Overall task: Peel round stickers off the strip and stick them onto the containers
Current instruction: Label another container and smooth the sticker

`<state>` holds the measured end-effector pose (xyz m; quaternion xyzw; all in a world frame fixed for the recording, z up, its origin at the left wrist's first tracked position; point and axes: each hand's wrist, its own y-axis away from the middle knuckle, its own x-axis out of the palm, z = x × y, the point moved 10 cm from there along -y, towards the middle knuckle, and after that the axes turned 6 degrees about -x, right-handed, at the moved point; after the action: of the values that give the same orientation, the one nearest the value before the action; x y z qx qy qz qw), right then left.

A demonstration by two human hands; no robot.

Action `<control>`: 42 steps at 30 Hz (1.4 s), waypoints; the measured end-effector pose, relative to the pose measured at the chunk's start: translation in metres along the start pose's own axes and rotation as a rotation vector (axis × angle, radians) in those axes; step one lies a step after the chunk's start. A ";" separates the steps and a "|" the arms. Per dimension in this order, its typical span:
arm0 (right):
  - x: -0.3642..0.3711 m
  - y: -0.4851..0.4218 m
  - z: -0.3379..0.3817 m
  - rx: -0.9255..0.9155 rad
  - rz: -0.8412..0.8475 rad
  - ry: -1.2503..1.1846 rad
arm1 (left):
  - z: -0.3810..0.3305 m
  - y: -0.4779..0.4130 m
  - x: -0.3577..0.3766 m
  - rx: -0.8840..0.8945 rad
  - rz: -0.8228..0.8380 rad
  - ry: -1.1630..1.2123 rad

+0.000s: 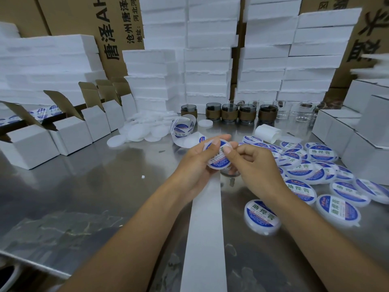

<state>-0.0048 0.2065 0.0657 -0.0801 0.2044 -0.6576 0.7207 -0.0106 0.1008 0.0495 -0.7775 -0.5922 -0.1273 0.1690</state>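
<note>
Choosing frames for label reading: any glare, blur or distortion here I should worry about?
Head view: the wide lens bows the foam box stacks; glare sheens the steel table; the right-edge foam smears; the container in the left hand and right hand looks soft; the nearest labelled container reads sharp.

Steel table (94,186), labelled containers (262,216), blank lids (139,133), boxes (29,146), strip (205,239)

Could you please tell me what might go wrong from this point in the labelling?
The sticker could set crooked or creased, since the thumb of the right hand presses only one part while the left hand grips the container. The spent strip runs between both forearms and might snag, tugging the work.
</note>
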 end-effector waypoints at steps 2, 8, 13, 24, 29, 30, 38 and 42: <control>0.001 0.000 -0.001 0.008 0.015 0.001 | 0.000 0.000 0.001 -0.001 0.014 0.015; 0.005 0.001 0.005 -0.018 0.029 -0.030 | 0.000 -0.001 0.001 0.015 0.020 0.055; 0.008 0.002 0.003 -0.019 0.037 -0.001 | 0.002 -0.004 -0.003 -0.005 -0.013 0.046; -0.016 0.000 0.004 -0.057 -0.169 -0.011 | 0.004 0.002 -0.011 -0.036 -0.171 -0.246; -0.023 0.000 0.004 -0.056 -0.217 0.046 | 0.001 0.005 -0.006 0.022 -0.172 -0.333; -0.023 0.000 0.003 -0.053 -0.220 0.044 | 0.002 0.005 -0.006 0.023 -0.170 -0.326; -0.019 0.001 0.004 -0.063 -0.192 0.036 | 0.000 0.005 -0.011 0.026 -0.194 -0.294; -0.019 0.000 0.005 -0.065 -0.184 0.030 | -0.002 0.005 -0.014 0.025 -0.227 -0.287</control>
<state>-0.0042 0.2243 0.0736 -0.1121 0.2284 -0.7151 0.6510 -0.0099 0.0866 0.0456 -0.7137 -0.6957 -0.0258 0.0769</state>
